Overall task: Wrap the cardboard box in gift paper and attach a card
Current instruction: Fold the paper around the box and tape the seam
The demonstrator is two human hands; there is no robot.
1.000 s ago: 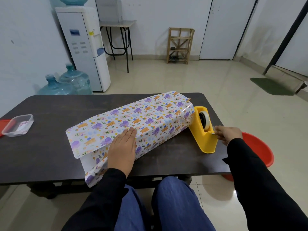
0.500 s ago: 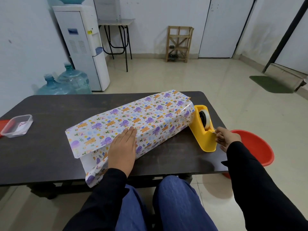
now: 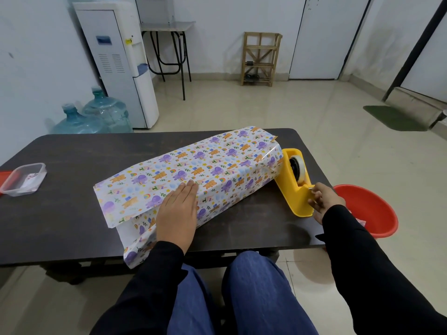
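Presses left hand (image 3: 177, 211) flat, fingers straight, on the wrapped box (image 3: 217, 165); pinches tape (image 3: 301, 169) at the yellow dispenser (image 3: 291, 189) beside it with curled right hand (image 3: 325, 199).

You have soft, even light, bright enough to read the prints on the gift paper (image 3: 183, 165). The desk (image 3: 72, 194) shows only faint, blurred shadows on its top, and a darker soft one lies on the floor (image 3: 278, 110) beneath its near edge. At the desk's far right, the paper's end carries a glossy sheen, and the floor beyond the desk gives a pale reflection. Your wide lens bows the desk's edges and leans the walls (image 3: 36, 68) behind it. Focus is crisp throughout.
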